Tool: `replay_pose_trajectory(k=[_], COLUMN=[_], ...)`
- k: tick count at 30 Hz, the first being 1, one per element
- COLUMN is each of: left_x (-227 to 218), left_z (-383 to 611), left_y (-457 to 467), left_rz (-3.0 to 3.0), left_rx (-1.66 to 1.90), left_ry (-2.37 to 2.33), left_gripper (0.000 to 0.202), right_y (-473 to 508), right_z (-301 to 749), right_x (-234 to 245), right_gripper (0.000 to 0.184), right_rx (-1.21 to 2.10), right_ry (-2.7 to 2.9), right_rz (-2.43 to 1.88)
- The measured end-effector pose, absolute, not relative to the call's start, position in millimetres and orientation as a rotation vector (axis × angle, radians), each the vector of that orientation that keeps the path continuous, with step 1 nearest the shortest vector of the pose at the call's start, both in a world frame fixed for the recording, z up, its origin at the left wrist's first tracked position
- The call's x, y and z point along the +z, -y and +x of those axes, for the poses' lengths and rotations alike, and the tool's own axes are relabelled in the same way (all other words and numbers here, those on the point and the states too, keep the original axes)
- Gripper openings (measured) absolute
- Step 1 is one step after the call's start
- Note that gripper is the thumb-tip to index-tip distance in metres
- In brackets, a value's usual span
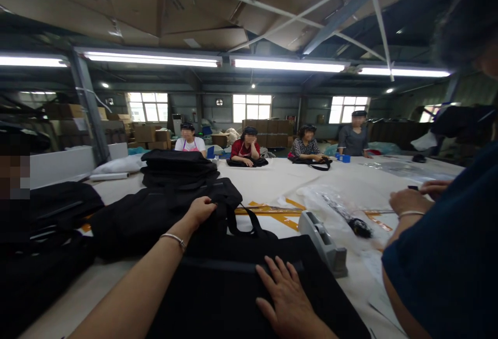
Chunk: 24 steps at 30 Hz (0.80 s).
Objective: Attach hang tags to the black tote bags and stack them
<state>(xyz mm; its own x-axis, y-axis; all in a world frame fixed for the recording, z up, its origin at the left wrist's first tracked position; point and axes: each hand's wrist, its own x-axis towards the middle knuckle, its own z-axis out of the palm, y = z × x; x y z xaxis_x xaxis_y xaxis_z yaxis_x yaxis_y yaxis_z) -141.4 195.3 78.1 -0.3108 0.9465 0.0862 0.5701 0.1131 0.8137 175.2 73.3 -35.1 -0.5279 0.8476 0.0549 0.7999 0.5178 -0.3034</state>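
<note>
A black fabric bag (pixel 233 297) lies flat on the table right in front of me, its looped handle (pixel 254 223) at the far edge. My left hand (pixel 199 211), a bracelet on its wrist, is closed on black cloth at the bag's far left corner; exactly which part it pinches is hard to see. Spread flat on the bag's front, near a dark zipper-like strip (pixel 221 265), is my right hand (pixel 286 292), with nothing in it. Another black bag (pixel 136 219) lies just beyond my left hand.
Stacked black bags (pixel 179 165) stand at the far left. A grey tape dispenser (pixel 322 243) sits beside my bag's right edge, near clear plastic (pixel 327 201). A co-worker's arm (pixel 436 245) reaches in from the right. Several people sit or stand across the white table (pixel 268 183).
</note>
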Motion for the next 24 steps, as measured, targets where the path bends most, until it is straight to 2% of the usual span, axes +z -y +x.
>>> replay_pose_trajectory(k=[3, 8, 14, 16, 20, 24], left_x=[78.6, 96.1, 117.4, 116.2, 99.4, 74.7], left_z=[-137.6, -143.6, -137.2, -126.3, -100.3, -80.3], left_y=[-181.5, -171.9, -172.3, -166.3, -149.6, -139.5], left_rz=[1.424, 1.376, 1.428, 1.488, 1.688, 2.064], left_rx=[1.077, 0.921, 1.013, 0.94, 0.591, 0.007], left_ry=[-1.874, -1.677, -1.399, -1.334, -1.255, -1.307], left_gripper=[0.024, 0.06, 0.052, 0.051, 0.051, 0.048], right_y=[-71.0, -72.6, -74.1, -73.9, -74.3, -76.1], right_z=[175.6, 176.5, 176.7, 177.1, 177.4, 176.9], right_x=[-34.2, -34.7, -36.0, -36.3, -36.3, -37.3], right_gripper=[0.065, 0.066, 0.067, 0.068, 0.067, 0.068], right_rx=[0.339, 0.342, 0.362, 0.375, 0.376, 0.374], right_ry=[2.557, 2.561, 2.563, 2.567, 2.575, 2.583], right_rz=[-1.413, -1.409, -1.4, -1.405, -1.41, -1.41])
